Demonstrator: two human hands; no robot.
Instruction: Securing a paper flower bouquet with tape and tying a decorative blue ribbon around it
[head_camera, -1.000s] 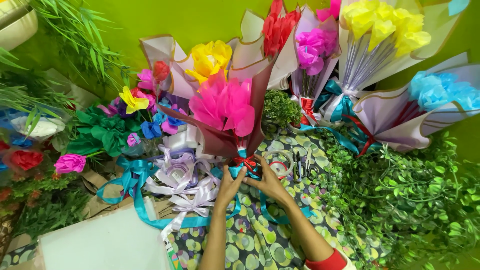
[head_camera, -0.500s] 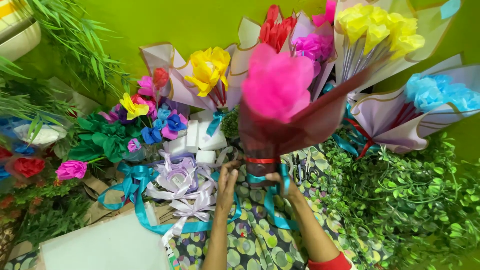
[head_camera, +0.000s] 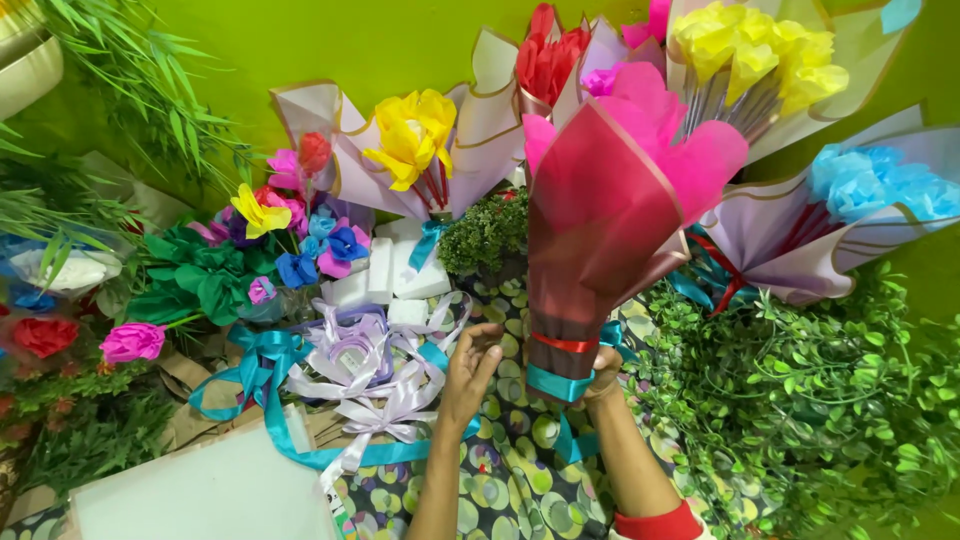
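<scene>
Mostly we are seeing the bouquet, its dark red wrap standing upright and tilting a little, with pink paper blooms showing over the top edge. Our right hand is gripping it at the narrow base, though the wrap and its teal ribbon are covering most of that hand, so we are making out only curled fingers behind the stem. Our left hand is hovering just beside the base, fingers loosely spread and holding nothing, not touching the wrap. Below it, pale bows are lying on the patterned cloth. Behind the bouquet, other wrapped bunches are overlapping, and the yellow one is being cut off by the top edge. Leafy greenery is crowding the right side, running out of view.
</scene>
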